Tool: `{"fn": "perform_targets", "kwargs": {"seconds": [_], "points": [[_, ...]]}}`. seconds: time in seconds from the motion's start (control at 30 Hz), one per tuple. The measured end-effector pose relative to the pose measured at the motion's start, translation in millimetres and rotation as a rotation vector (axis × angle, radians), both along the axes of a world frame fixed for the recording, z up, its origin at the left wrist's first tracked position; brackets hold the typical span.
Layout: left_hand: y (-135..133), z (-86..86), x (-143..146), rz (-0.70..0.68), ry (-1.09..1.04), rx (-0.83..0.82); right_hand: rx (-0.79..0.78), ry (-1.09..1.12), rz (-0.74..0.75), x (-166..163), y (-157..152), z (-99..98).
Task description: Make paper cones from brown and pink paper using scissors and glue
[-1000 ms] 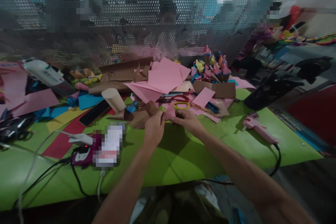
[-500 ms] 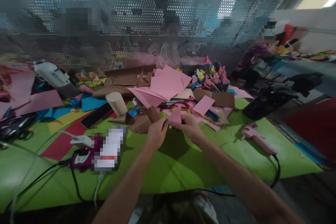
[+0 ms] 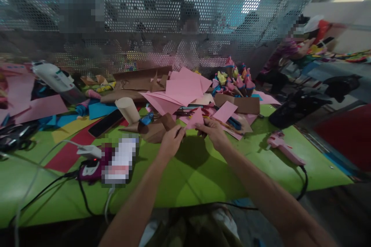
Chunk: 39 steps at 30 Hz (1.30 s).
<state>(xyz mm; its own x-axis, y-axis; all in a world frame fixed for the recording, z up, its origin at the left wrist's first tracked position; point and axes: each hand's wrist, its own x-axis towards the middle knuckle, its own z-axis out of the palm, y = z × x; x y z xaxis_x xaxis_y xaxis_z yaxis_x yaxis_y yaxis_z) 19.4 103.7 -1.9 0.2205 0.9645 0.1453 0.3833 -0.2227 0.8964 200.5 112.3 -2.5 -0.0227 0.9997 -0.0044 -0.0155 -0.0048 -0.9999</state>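
Note:
A small pointed piece of pink paper (image 3: 196, 119) is held up above the green table, between my two hands. My right hand (image 3: 216, 133) pinches its right side between thumb and fingers. My left hand (image 3: 171, 141) is closed at the paper's lower left corner, its fingertips pressed together; the exact grip there is small and partly hidden. Just beyond my left hand lies crumpled brown paper (image 3: 155, 131). Larger pink sheets (image 3: 185, 87) are heaped farther back, and a pink paper rectangle (image 3: 225, 112) lies beyond my right hand.
A pink glue gun (image 3: 285, 148) lies on the right of the green table (image 3: 203, 185). At left are a phone (image 3: 121, 160), a purple power strip (image 3: 92, 170) and cables. A cardboard tube (image 3: 127, 110) stands behind. Small paper cones (image 3: 239, 83) cluster at back right.
The pink piece has turned and shows more of its face, with its point upward. My left fingers have shifted to its lower left corner, and my hands are slightly farther apart.

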Motion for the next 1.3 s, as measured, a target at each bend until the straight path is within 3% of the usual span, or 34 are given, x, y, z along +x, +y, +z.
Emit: {"fn": "perform_targets", "kwargs": {"seconds": [0.23, 0.5, 0.77, 0.93, 1.17, 1.3], "points": [[-1, 2.1, -1, 0.021, -0.160, -0.077, 0.040, 0.036, 0.002, 5, 2, 2.6], [-1, 3.0, 0, -0.027, -0.135, -0.011, 0.074, -0.017, 0.055, 0, 0, -4.8], [-2, 1.1, 2, 0.092, -0.352, -0.236, 0.117, -0.050, 0.119, -3, -3, -2.4], [-3, 3.1, 2, 0.053, -0.304, -0.140, 0.119, -0.069, 0.091, -7, -5, -2.7], [-1, -0.1, 3, -0.005, -0.387, -0.178, 0.165, -0.171, 0.167, -7, -4, -3.3], [0, -0.1, 4, -0.041, -0.328, -0.112, 0.181, -0.189, 0.143, -8, -6, -0.9]]}}
